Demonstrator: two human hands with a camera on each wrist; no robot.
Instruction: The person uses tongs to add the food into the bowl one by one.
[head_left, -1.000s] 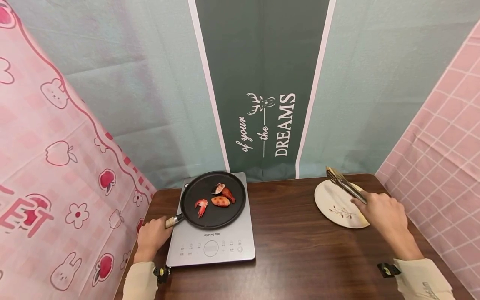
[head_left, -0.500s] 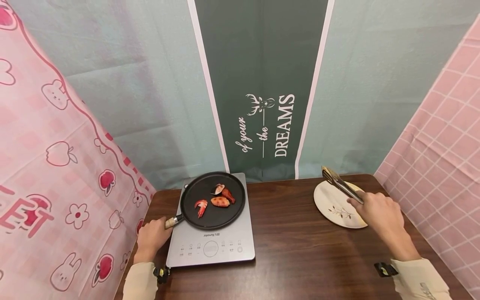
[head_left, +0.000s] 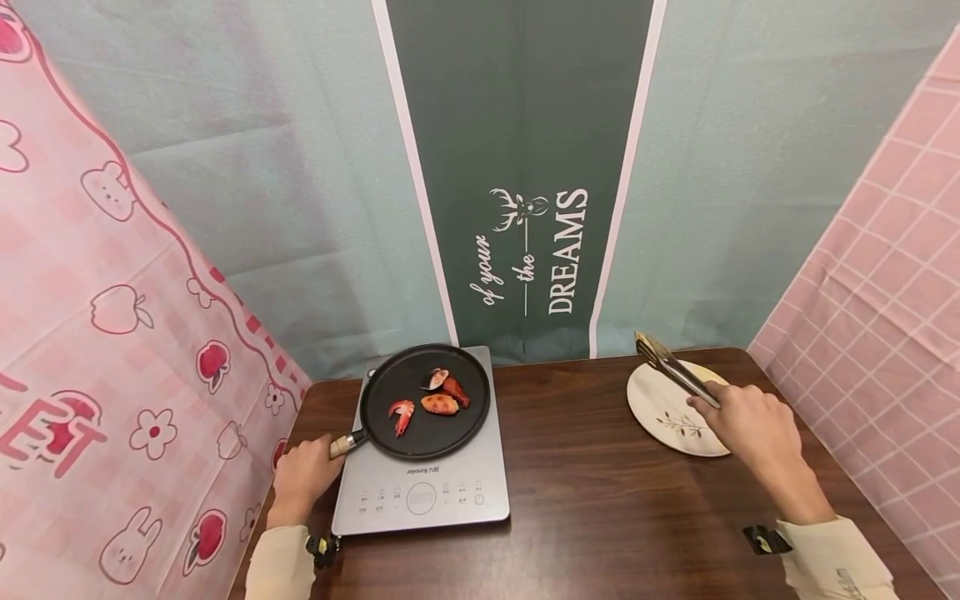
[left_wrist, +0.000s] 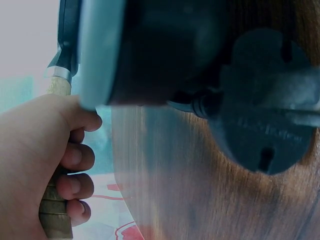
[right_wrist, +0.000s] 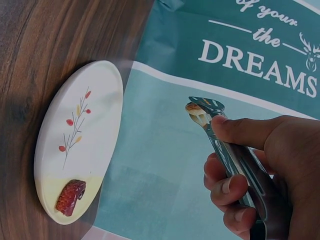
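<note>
My left hand point(head_left: 306, 475) grips the wooden handle point(left_wrist: 56, 210) of a round black frying pan point(head_left: 442, 437), which sits on a silver induction cooker point(head_left: 390, 517). In the pan lie a shrimp point(head_left: 402, 414), a chicken wing piece point(head_left: 440, 404), a drumstick point(head_left: 456, 389) and a small dark-edged pale piece point(head_left: 436, 379). At the right, my right hand point(head_left: 753, 425) holds metal tongs point(head_left: 678, 372) above a white oval plate point(head_left: 660, 417) with a twig print. The tongs' tips look golden-brown and close together. A dark red glazed piece of food point(right_wrist: 70, 198) lies at the plate's yellowish end, hidden by my hand in the head view.
Brown wooden table point(head_left: 570, 467) stretches between the cooker and the plate. A green cloth backdrop point(head_left: 525, 125) hangs behind it, with pink patterned cloths at the left point(head_left: 180, 317) and right point(head_left: 862, 292).
My right hand has shifted slightly left with the tongs, whose tips now reach past the plate's left-rear edge in the head view. My left hand and the pan stay put.
</note>
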